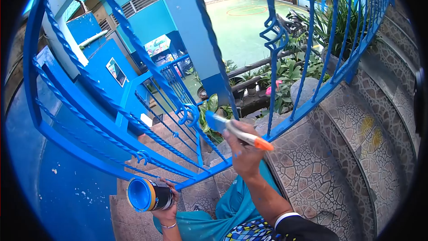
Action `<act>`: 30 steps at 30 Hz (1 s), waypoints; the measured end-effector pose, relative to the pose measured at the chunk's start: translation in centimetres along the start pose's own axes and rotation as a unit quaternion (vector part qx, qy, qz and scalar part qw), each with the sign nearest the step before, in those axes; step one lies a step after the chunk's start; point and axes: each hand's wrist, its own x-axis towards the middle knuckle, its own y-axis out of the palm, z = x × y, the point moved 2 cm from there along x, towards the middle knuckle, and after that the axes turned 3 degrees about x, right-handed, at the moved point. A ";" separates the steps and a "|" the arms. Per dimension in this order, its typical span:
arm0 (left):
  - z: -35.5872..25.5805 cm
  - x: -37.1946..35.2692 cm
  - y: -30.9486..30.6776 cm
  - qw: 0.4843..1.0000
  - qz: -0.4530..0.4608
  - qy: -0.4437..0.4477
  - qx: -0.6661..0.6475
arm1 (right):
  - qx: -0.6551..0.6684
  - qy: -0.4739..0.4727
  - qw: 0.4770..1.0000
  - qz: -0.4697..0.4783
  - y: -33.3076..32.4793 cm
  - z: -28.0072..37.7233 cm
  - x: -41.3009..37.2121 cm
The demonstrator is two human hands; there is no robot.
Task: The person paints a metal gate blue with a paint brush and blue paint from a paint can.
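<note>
My right hand (pixel 244 151) grips a paintbrush (pixel 236 130) with an orange handle end and bristles loaded with blue paint. The bristle tip sits against a twisted bar of the blue metal stair railing (pixel 133 138), near a curled scroll ornament (pixel 189 115). My left hand (pixel 166 209) holds a small paint can (pixel 149 195) from below, tilted so its open mouth shows blue paint. The can hangs just under the railing's lower rail.
Stone-patterned curved steps (pixel 347 151) run down to the right, with yellow stains on some treads. Green plants (pixel 290 71) and a pink flower lie beyond the bars. A blue wall (pixel 67 187) stands at left, a green court far behind.
</note>
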 end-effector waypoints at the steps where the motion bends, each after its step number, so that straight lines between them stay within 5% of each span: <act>1: 0.4 0.0 0.2 1.000 0.003 -0.005 -0.001 | -0.030 0.002 1.000 0.008 0.4 -0.6 -0.3; 4: 1.0 0.1 0.4 1.000 0.010 -0.008 0.015 | -0.080 -0.111 0.987 0.085 0.3 0.5 -0.9; 8: 2.0 -0.1 0.1 1.000 0.014 -0.018 0.014 | 0.031 -0.069 0.997 0.019 -2.3 -0.2 -1.7; 13: 4.0 -0.3 -0.2 0.999 -0.021 -0.038 -0.004 | -0.046 0.066 0.996 0.049 -5.6 -6.1 -3.2; 16: 5.6 -0.4 -0.1 0.999 -0.027 -0.040 -0.021 | -0.046 0.029 0.992 0.113 -7.4 -6.5 -5.8; 20: 6.7 -0.3 -0.7 0.998 -0.019 -0.042 -0.036 | 0.001 0.144 0.988 0.059 -10.3 -6.9 -7.8; 24: 8.4 0.0 -0.8 0.997 -0.011 -0.040 -0.064 | -0.076 0.259 0.963 -0.009 -12.7 -11.2 -9.1; 30: 9.7 -0.1 -0.8 0.997 -0.017 -0.042 -0.070 | -0.178 0.247 0.952 0.010 -13.3 -15.9 -10.6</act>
